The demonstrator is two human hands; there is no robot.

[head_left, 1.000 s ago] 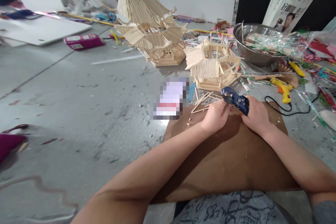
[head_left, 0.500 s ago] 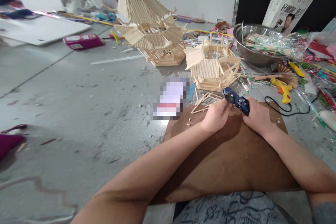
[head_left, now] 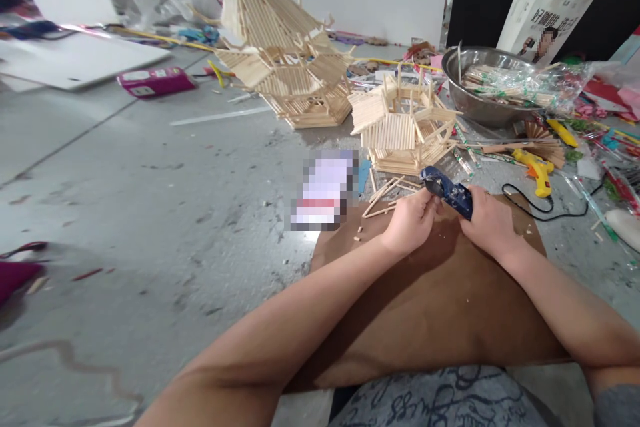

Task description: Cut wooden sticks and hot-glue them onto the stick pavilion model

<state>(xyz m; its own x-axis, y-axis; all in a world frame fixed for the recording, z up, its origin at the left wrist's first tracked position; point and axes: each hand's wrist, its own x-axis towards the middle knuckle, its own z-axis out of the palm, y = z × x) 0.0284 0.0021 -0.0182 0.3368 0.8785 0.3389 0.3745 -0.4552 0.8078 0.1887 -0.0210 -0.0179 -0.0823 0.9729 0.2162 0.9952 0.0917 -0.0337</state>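
Note:
Fingers of my right hand [head_left: 487,220] are wrapped round the end of a dark blue tool [head_left: 453,197], whose round black part points up and left. My left hand [head_left: 413,219] is closed in a pinch right beside the tool's head; what it pinches is too small to make out. Both hands are above a brown sheet [head_left: 450,307]. Thin wooden sticks [head_left: 383,197] lie loose on the sheet's far edge, with short cut pieces [head_left: 359,233] nearby. Just beyond the hands stands a low hexagonal stick model [head_left: 400,123].
A taller stick pagoda [head_left: 287,67] stands behind to the left. A phone-like blurred object [head_left: 325,190] lies left of the sheet. At right are a metal bowl [head_left: 453,80] of sticks, a yellow glue gun [head_left: 537,170] with its cord, and a white bag [head_left: 550,7].
The whole view has shifted very slightly. Both hands keep nearly the same pose around the blue tool.

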